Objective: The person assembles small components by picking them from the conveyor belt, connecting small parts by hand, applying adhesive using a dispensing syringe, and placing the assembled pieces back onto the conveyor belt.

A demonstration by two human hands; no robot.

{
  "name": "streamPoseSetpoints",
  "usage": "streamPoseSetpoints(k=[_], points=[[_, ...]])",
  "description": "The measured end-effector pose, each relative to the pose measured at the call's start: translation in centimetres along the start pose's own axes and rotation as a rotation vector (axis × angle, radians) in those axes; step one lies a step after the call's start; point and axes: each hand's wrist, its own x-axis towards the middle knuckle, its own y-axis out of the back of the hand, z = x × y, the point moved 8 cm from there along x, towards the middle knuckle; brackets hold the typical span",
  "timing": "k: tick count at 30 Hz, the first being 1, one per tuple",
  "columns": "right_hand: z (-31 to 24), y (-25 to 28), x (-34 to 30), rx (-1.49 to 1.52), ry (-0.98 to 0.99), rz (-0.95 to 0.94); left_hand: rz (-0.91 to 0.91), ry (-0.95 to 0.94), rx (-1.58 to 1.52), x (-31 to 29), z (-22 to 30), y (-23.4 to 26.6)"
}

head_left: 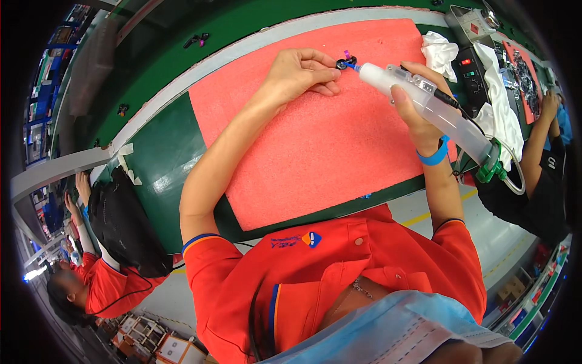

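In my right hand [418, 109] is a translucent glue-dispensing syringe [445, 112], its white front end and blue tip pointing left. A green cap with a clear hose closes its rear end. The blue tip meets a small black part [341, 64] with a bit of magenta on it. My left hand [305, 71] pinches this part between thumb and fingertips, over the far side of the pink foam mat [315, 158]. The fingertips hide some of the part.
Crumpled white cloth [439, 54] and a black control box [471, 76] stand right of the mat. More small black parts [196, 40] lie on the green surface beyond the pale rail. A black bag [124, 221] is at left; other people work on both sides.
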Motion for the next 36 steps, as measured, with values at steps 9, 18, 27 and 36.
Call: streamPoseSetpoints(k=[9, 18, 27, 36], points=[[0.21, -0.59, 0.14, -0.059, -0.017, -0.035, -0.008, -0.059, 0.035, 0.22, 0.04, -0.24], [0.27, -0.89, 0.2, -0.107, 0.01, -0.059, -0.01, -0.066, 0.057, 0.24, 0.06, -0.33], [0.25, -0.85, 0.12, -0.12, -0.005, -0.067, -0.006, -0.078, 0.044, 0.2, 0.03, -0.32], [0.85, -0.66, 0.15, -0.016, -0.083, -0.055, 0.007, -0.069, 0.067, 0.3, -0.09, -0.28]])
